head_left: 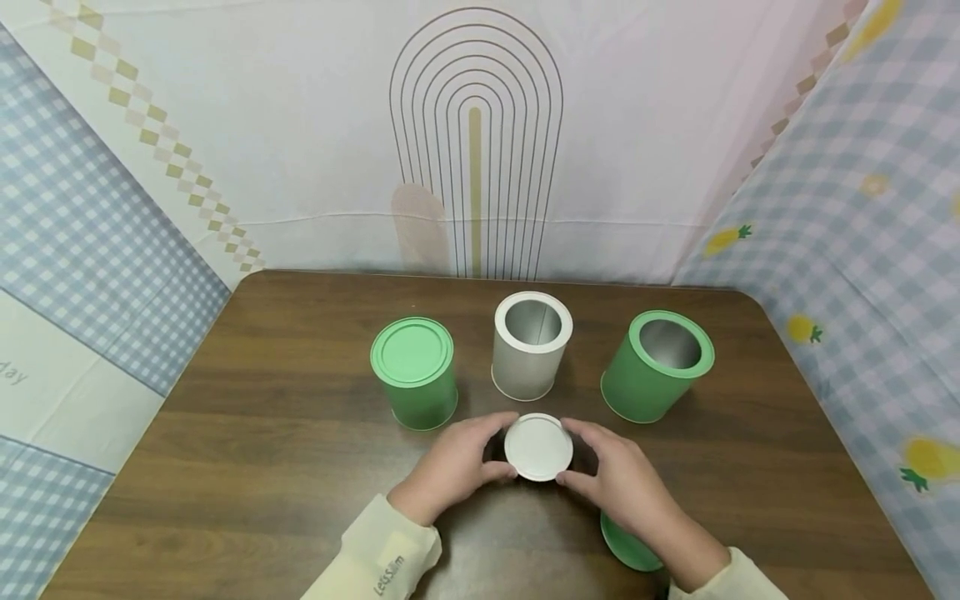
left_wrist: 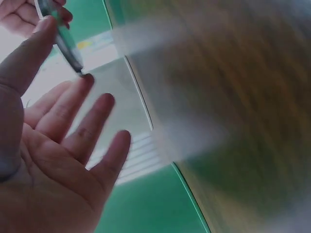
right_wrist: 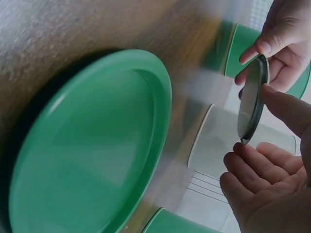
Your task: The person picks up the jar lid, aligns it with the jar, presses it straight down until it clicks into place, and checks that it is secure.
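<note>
Between both hands is a round white lid [head_left: 538,447], held by its edges in front of an open white can [head_left: 527,372]. The left hand [head_left: 467,458] pinches the lid's left edge with thumb and index finger, while its other fingers spread out in the left wrist view. On the opposite edge, the right hand [head_left: 626,479] pinches with thumb and fingertip. From the right wrist view the lid [right_wrist: 252,99] appears tilted nearly edge-on, raised off the table. A green lid [head_left: 628,543] lies on the table, partly hidden under the right forearm.
At the left stands a green can [head_left: 423,402] with its green lid on. An open green can [head_left: 641,387] stands at the right. All rest on a brown wooden table [head_left: 262,433], with patterned cloth [head_left: 315,108] hanging behind and at the sides.
</note>
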`<state>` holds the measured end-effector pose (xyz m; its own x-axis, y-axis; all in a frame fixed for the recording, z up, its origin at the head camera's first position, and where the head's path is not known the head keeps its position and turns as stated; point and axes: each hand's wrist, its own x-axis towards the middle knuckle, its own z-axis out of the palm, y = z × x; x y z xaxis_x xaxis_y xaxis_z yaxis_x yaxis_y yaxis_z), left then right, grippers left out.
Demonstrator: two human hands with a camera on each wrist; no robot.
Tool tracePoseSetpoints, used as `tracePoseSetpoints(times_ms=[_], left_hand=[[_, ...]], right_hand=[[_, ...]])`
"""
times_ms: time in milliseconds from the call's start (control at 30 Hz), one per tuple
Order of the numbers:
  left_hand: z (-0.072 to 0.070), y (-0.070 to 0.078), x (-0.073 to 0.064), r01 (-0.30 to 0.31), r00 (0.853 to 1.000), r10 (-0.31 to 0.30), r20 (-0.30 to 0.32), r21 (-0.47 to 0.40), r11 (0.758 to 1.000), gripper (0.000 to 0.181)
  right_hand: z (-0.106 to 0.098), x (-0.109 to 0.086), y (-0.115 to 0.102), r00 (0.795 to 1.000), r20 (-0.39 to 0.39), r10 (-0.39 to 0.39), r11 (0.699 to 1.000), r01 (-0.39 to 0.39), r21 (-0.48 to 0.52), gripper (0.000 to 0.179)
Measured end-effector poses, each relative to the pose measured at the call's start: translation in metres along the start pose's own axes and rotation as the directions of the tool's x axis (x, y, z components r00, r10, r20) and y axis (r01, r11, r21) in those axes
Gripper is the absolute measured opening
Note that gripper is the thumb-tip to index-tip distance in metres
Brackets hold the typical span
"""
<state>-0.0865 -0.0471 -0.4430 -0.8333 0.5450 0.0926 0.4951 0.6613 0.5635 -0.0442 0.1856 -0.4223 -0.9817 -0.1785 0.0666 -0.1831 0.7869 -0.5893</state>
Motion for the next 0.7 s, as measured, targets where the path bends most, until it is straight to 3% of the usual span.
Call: tracePoseSetpoints(times_ms=[167,700], left_hand=[[-0.004,-0.002,-0.002,-0.002,1.0,0.0,-0.031,-0.06,0.998,0.066],[-0.014,0.0,-0.002,-0.04,0.996,0.031,-0.082,-0.112,0.993,0.064]], right_hand=[[-0.001,0.0,0.0,0.999,-0.039,-0.032,0.999,0.033,0.016,0.064],[-0.002,0.0,0.001,0.995,-0.081,-0.055,0.997,0.059,0.045,0.065]])
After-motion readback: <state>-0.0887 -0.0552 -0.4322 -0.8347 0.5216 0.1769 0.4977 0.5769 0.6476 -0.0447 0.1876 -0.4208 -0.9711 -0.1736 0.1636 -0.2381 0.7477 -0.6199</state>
